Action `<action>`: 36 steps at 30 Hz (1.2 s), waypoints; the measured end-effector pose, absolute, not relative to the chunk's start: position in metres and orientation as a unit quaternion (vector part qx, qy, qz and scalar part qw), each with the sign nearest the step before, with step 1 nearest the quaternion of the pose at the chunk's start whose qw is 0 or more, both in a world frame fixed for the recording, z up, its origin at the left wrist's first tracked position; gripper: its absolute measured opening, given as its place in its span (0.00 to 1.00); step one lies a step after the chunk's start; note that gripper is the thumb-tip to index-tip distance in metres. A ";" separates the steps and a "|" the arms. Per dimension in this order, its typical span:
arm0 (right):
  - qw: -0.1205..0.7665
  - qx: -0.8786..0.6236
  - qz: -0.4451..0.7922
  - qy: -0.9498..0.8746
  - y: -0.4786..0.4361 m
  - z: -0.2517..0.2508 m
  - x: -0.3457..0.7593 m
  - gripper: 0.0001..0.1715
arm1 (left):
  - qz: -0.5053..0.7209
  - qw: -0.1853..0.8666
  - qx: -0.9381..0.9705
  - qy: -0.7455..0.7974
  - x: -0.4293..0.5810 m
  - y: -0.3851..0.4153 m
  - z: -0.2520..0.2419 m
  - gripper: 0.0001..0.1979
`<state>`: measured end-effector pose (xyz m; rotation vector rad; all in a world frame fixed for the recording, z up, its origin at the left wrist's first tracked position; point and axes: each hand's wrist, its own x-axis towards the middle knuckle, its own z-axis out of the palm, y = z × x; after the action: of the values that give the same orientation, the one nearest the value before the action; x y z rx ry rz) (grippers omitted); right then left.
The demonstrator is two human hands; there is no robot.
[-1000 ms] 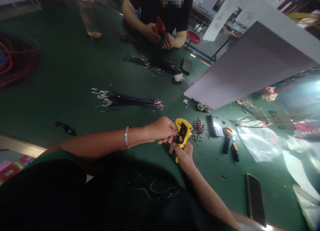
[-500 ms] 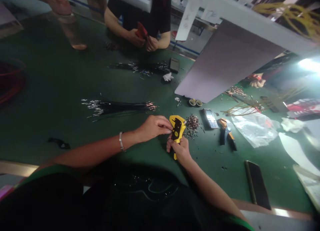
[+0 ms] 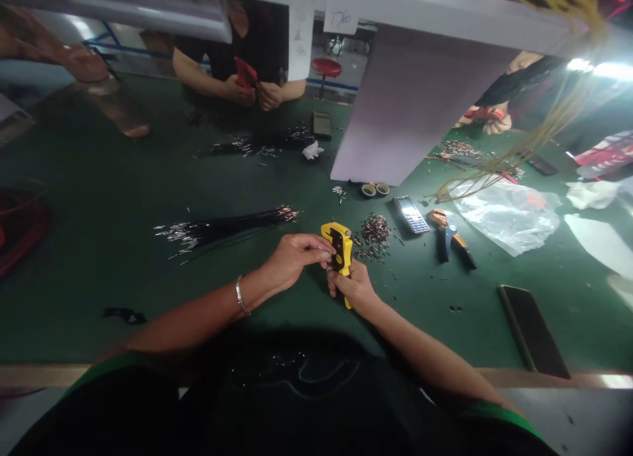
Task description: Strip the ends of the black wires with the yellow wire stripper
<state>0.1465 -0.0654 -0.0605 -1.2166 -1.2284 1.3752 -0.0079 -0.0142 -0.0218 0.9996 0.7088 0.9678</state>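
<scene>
My right hand (image 3: 355, 285) is wrapped around the handles of a yellow-and-black wire stripper (image 3: 340, 250), held upright above the green table. My left hand (image 3: 299, 255) meets the tool's left side, thumb and fingers pinched together. What the pinch holds is too small to make out. A bundle of black wires (image 3: 232, 227) lies to the left, silvery at its left ends and coppery at its right ends. Just right of the tool is a pile of small dark and copper-coloured bits (image 3: 376, 230).
Right of the pile lie a keypad phone (image 3: 410, 215), an orange-and-blue hand tool (image 3: 451, 237), a clear plastic bag (image 3: 509, 212) and a dark smartphone (image 3: 533, 331). A pale upright panel (image 3: 395, 107) stands ahead. Across the table a person's hands (image 3: 254, 92) hold a red tool.
The camera view has turned, so the table's contents appear shifted and tilted. My left hand is closer to the stripper's head, and both hands stay at the tool.
</scene>
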 end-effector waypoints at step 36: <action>0.457 -0.503 0.552 -0.483 -0.057 -0.053 0.165 0.06 | 0.378 0.684 0.495 0.380 -0.031 0.007 0.003 0.06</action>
<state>0.1655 -0.0569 -0.0527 -1.2397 -1.1907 1.3613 -0.0315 0.0072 0.0028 1.1103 0.8523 0.8464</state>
